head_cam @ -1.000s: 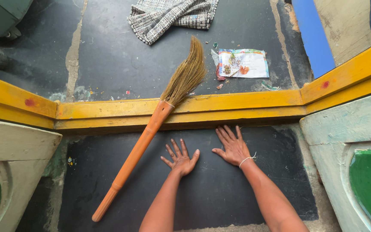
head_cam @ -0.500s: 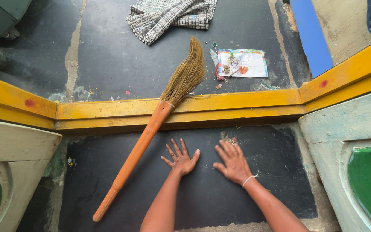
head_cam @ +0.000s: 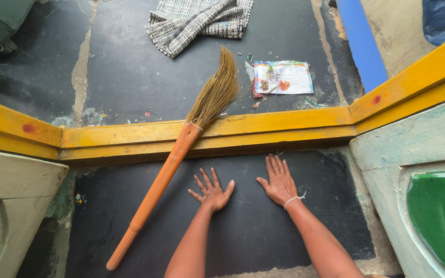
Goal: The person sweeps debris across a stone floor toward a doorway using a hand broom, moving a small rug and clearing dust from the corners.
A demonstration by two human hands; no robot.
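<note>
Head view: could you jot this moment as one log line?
left hand: flat, open on black floor | right hand: flat, open near yellow wooden sill | orange-handled straw broom: lying across sill, untouched

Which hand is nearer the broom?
Left. The left hand lies flat just right of the broom handle; the right hand is farther right.

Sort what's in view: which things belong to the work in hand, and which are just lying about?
In hand: left hand and right hand flat on the dark floor; broom beside them; littered paper.
Lying about: woven mat, yellow sill, green-panelled doors.
</note>
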